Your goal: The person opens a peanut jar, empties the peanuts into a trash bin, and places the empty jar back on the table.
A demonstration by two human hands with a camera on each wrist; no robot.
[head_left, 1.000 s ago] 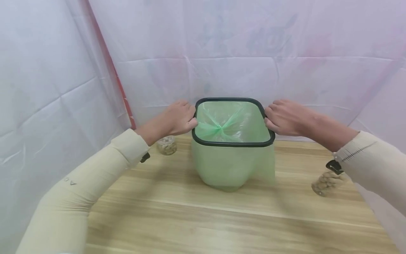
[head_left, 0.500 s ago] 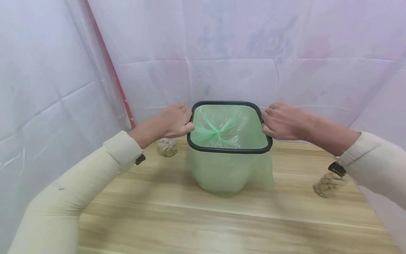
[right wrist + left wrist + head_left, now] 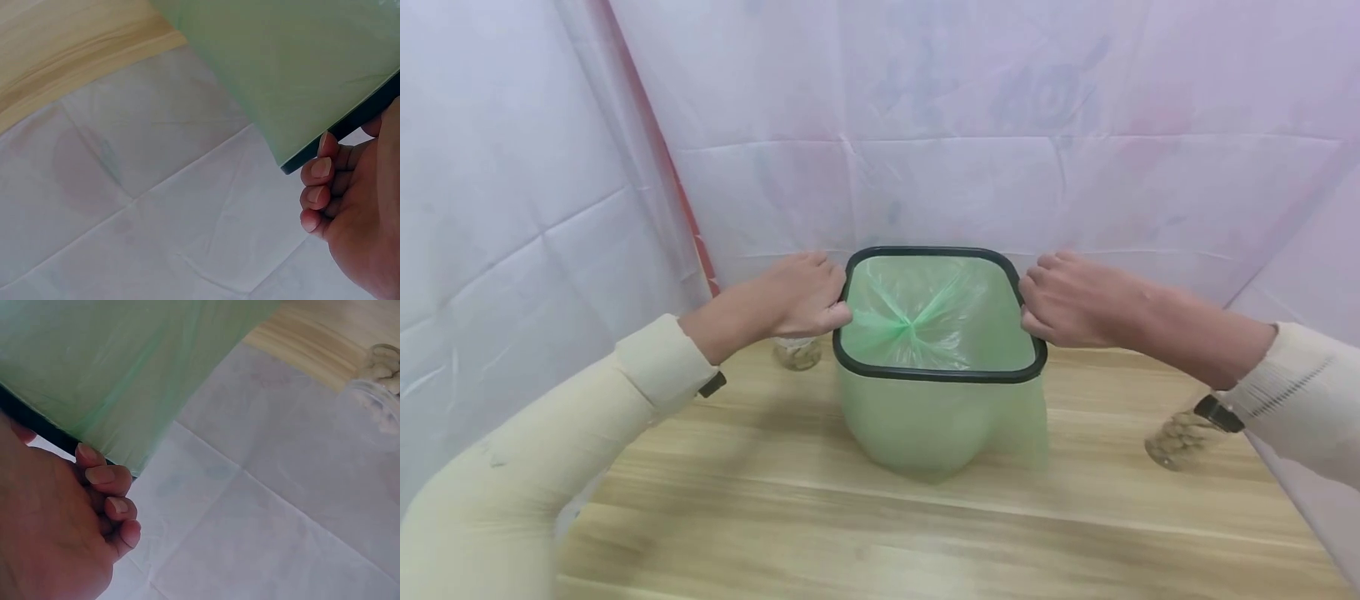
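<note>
A small bin (image 3: pixel 925 425) lined with a green plastic bag (image 3: pixel 936 321) stands on the wooden table (image 3: pixel 925 517); the bag drapes over its outside under a black rim ring (image 3: pixel 940 375). My left hand (image 3: pixel 801 296) grips the rim's left side, fingers curled round it (image 3: pixel 103 481). My right hand (image 3: pixel 1067 300) grips the rim's right side in the same way (image 3: pixel 322 187). The bag (image 3: pixel 112 369) fills the top of the left wrist view, and the bag (image 3: pixel 294 69) shows likewise in the right wrist view.
A clear jar of pale nuts (image 3: pixel 797 352) sits behind my left wrist, and the jar (image 3: pixel 381 381) appears in the left wrist view. Another jar of nuts (image 3: pixel 1180 437) lies near the right table edge. White cloth walls (image 3: pixel 925 125) close in the back and sides.
Both hands have kept hold of the rim while the bin shifted slightly to the left and lower in view; my arms have drawn back a little.
</note>
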